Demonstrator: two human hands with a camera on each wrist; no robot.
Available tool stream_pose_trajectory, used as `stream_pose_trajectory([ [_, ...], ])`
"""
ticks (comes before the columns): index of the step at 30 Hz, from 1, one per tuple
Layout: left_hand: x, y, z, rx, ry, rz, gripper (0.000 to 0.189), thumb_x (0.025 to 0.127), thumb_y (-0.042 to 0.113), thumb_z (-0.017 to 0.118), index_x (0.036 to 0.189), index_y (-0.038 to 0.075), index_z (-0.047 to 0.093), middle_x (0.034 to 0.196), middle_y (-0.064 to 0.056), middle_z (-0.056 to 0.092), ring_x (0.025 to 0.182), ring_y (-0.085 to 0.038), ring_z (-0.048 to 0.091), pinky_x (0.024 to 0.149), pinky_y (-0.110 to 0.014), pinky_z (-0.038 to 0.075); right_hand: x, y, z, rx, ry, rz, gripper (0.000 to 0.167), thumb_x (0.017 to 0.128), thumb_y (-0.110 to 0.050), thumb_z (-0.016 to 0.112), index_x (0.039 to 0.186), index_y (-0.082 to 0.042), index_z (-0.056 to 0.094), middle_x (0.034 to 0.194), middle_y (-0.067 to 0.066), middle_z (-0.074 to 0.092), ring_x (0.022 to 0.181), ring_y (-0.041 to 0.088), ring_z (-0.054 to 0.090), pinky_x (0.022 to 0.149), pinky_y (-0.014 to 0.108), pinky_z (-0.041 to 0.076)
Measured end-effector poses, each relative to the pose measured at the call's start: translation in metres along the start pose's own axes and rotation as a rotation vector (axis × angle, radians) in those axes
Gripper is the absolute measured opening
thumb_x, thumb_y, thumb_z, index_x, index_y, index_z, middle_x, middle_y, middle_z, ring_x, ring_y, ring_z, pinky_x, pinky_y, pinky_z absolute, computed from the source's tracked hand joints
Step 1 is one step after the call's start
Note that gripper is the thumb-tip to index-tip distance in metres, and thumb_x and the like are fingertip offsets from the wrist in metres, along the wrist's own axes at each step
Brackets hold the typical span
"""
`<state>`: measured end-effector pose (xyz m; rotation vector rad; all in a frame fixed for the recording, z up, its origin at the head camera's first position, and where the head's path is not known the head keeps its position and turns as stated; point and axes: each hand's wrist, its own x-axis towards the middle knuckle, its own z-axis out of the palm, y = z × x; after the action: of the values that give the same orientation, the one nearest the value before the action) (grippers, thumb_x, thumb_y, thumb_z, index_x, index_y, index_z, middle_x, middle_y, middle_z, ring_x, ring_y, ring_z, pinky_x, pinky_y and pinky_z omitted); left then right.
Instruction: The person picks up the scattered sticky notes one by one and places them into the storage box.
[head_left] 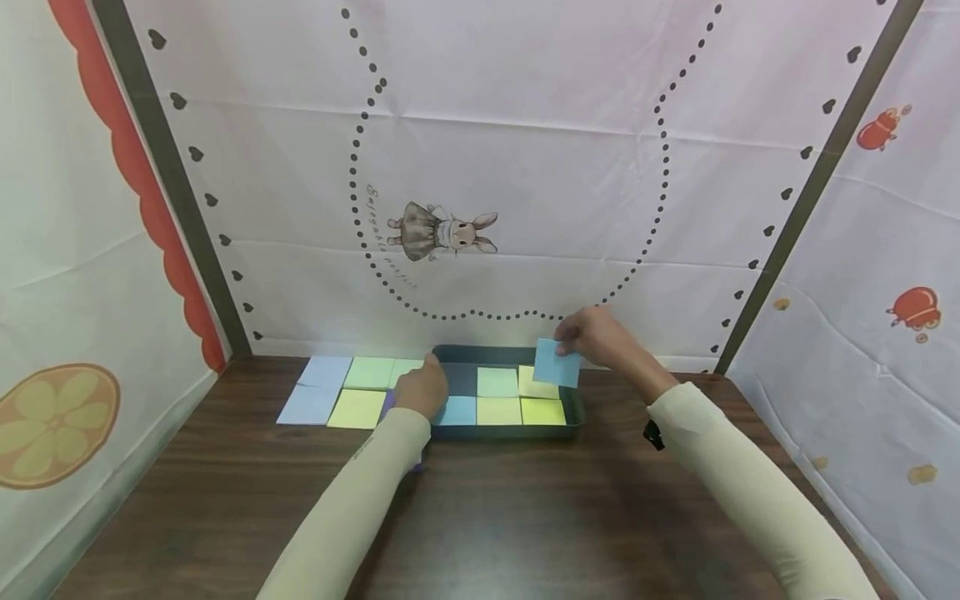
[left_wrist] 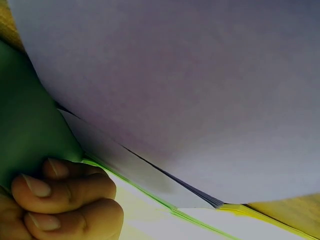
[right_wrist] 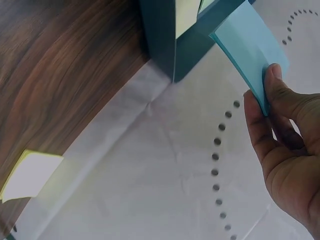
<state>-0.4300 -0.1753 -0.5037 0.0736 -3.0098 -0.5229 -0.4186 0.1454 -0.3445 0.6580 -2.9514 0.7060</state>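
Note:
My left hand (head_left: 422,390) grips the left end of a dark green tray (head_left: 506,432); its curled fingers (left_wrist: 70,197) lie against the tray's outer wall in the left wrist view. With thumb and fingers, my right hand (head_left: 596,335) pinches a light blue sticky note pad (head_left: 557,364) above the tray's right end. Inside the tray sit a blue pad (head_left: 457,411), a pale green pad (head_left: 497,382) and several yellow ones, such as the bright yellow pad (head_left: 543,412). The tray's back left part shows its bare floor.
Left of the tray lie pale blue pads (head_left: 309,405), a green pad (head_left: 369,372), a yellow pad (head_left: 355,409) and a purple pad (head_left: 387,404), partly behind my left arm. Another yellow-edged pad (right_wrist: 32,175) lies on the wooden table (head_left: 525,517). A printed cloth (head_left: 525,217) hangs behind.

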Motion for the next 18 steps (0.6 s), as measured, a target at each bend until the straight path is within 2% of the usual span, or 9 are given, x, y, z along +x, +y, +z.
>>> stream_pose_trajectory([
  [6,0.011,-0.005,0.008,0.008,-0.022,-0.002,0.038,0.111,0.014,0.054,0.142,-0.008,0.053,0.067,-0.017,0.068,0.057,-0.030,0.068,0.054,-0.043,0.058,0.008,-0.013,0.010,0.026,-0.025,-0.012,0.025,0.098,-0.009,0.086,0.122,-0.004,0.085,0.126,0.016,0.084,0.119,0.033,0.077,0.104,0.050,0.064],
  [10,0.018,-0.010,0.016,0.022,-0.021,0.007,0.037,0.112,0.016,0.054,0.141,-0.008,0.053,0.064,-0.014,0.065,0.053,-0.027,0.065,0.050,-0.040,0.053,0.012,-0.020,0.016,0.017,-0.048,-0.036,0.025,0.100,-0.010,0.084,0.124,-0.005,0.085,0.127,0.015,0.083,0.118,0.031,0.077,0.103,0.048,0.064],
  [18,0.021,-0.014,0.020,0.029,-0.018,0.006,0.036,0.113,0.017,0.053,0.140,-0.007,0.054,0.063,-0.012,0.063,0.052,-0.026,0.065,0.046,-0.038,0.051,0.025,-0.037,0.027,0.022,-0.057,-0.116,0.022,0.098,-0.007,0.085,0.120,-0.005,0.086,0.123,0.014,0.085,0.112,0.030,0.079,0.100,0.045,0.066],
])
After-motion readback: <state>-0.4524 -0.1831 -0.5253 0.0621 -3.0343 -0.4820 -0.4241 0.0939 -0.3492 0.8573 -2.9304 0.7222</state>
